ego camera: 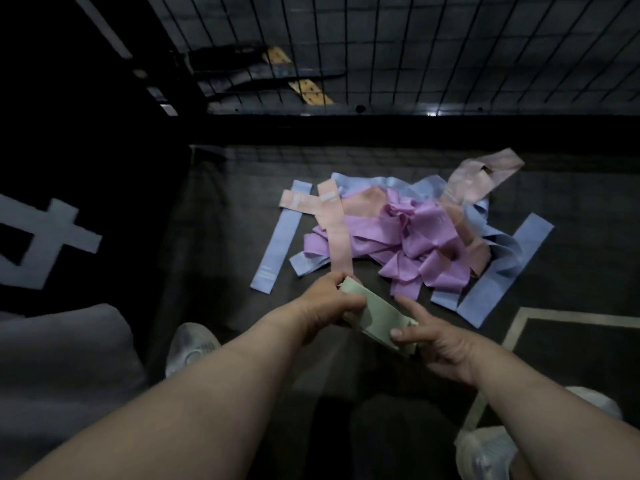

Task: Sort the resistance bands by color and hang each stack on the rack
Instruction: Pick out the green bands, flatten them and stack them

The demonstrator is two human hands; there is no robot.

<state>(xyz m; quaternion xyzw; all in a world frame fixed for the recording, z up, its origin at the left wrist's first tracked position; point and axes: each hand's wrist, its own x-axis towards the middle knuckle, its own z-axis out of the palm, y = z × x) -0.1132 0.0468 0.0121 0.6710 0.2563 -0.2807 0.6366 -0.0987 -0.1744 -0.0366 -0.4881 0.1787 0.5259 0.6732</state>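
A flat stack of pale green bands is held between both hands above the dark floor mat. My left hand grips its far end, and my right hand pinches its near end with the thumb on top and the index finger stretched out. Beyond them lies a mixed pile: purple bands bunched in the middle, pink bands across the left and top right, blue bands flat at the left and right edges. A wire grid rack stands behind the pile.
The dark mat carries the pile; a pale line marks it at the right. White shoes show beside my arms. A grey cushion and a dark panel with white lettering fill the left. A yellow perforated strip lies behind the grid.
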